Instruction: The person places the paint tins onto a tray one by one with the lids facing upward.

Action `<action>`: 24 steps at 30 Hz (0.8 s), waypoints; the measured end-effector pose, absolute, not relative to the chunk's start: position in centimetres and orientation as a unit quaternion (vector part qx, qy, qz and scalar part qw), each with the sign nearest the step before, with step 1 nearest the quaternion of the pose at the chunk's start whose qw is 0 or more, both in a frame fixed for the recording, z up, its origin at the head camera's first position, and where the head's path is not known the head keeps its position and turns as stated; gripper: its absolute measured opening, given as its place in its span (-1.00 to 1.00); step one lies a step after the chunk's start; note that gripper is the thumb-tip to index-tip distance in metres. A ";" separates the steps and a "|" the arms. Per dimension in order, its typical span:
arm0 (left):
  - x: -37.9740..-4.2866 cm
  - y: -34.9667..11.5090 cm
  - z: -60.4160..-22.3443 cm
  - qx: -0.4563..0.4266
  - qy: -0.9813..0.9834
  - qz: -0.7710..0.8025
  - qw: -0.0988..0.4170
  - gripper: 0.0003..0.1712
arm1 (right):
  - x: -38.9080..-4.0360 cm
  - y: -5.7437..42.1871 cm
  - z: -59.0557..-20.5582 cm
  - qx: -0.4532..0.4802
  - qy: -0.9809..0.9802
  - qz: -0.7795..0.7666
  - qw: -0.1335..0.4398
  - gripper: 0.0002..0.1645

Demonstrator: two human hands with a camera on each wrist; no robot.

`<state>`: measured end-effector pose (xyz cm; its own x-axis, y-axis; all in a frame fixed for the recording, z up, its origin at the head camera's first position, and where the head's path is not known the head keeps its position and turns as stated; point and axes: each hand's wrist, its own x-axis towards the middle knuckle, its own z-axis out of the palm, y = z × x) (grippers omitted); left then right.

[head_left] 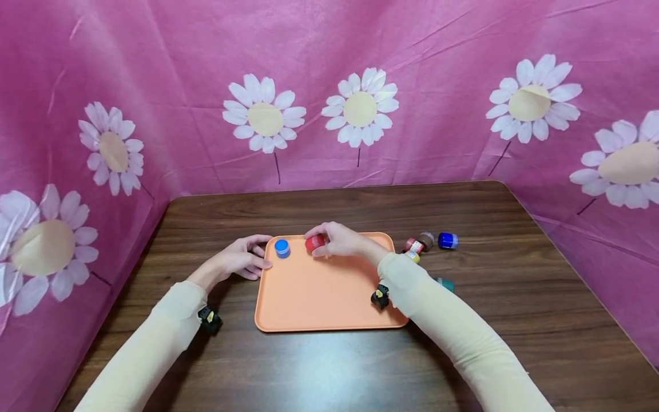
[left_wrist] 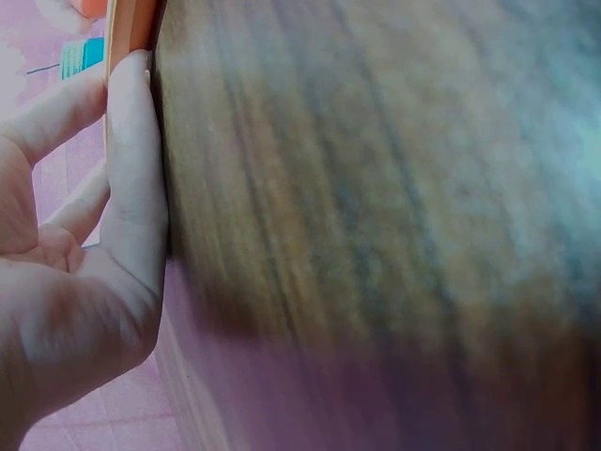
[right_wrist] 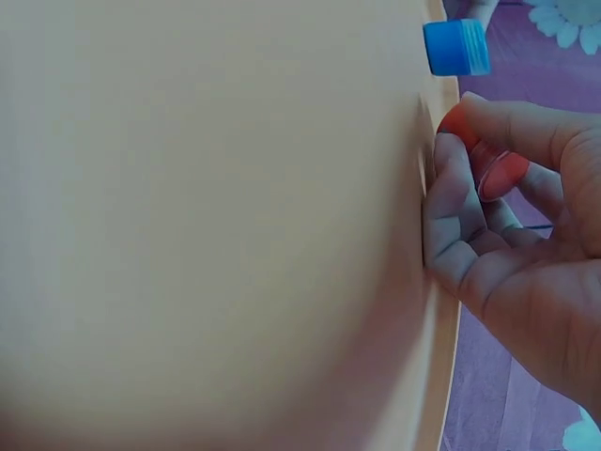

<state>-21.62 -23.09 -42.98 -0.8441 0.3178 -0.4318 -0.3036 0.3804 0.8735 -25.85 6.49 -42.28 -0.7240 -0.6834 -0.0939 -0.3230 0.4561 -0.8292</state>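
Observation:
My right hand pinches a small red paint jar at the far side of the orange tray. The right wrist view shows the jar tilted between thumb and fingers, low over the tray or touching it; which, I cannot tell. A blue paint jar stands upright in the tray's far left corner. Beside the tray's left edge, my left hand rests with fingers loosely extended. Its thumb lies against the rim in the left wrist view.
Right of the tray lie several jars: a dark blue one, a brown one, a red one and a yellow one. A green jar is partly behind the right sleeve. Pink flowered cloth surrounds the wooden table.

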 end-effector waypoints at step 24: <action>-21.8 -23.0 -43.2 -0.006 0.783 0.554 0.282 -0.04 | -25.3 5.5 -42.4 -0.317 0.877 -0.334 0.139 -0.45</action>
